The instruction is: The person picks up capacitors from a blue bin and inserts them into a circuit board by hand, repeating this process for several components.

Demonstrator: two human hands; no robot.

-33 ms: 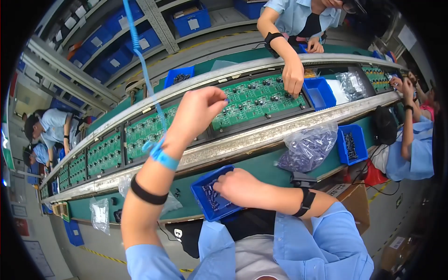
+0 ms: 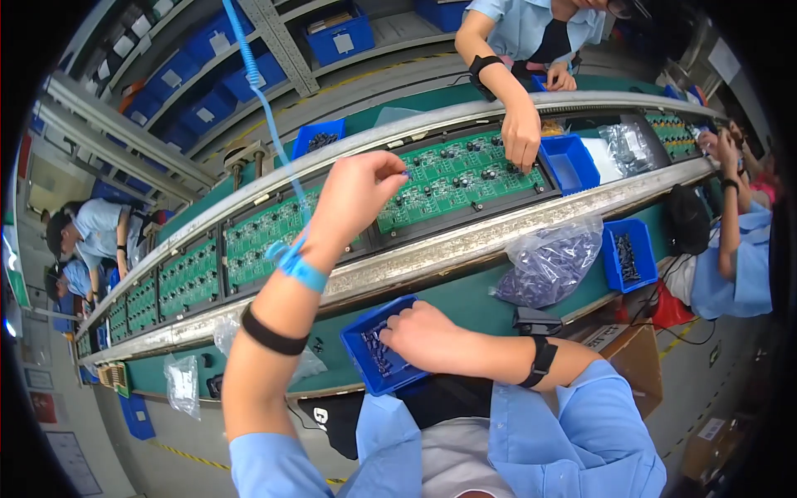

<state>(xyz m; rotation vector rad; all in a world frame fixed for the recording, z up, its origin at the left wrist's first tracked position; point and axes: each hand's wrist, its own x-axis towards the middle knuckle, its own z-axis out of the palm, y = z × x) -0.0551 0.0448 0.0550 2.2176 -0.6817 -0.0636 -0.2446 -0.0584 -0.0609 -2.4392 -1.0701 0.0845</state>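
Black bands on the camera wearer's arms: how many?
2: a left-arm band, below the blue strap; a right-arm band, between right hand and sleeve. Sleeves may hide more.

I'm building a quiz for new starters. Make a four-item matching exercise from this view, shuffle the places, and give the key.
1. Bare left hand
2. Bare right hand
3. Wide light-blue band
4. Clear plastic bag of purple parts

A. Partly inside a rectangular blue plastic bin
B. On the green tabletop
C. Around the left wrist
D. Above green rectangular circuit boards

Pairs: 1-D, 2-A, 3-C, 4-B
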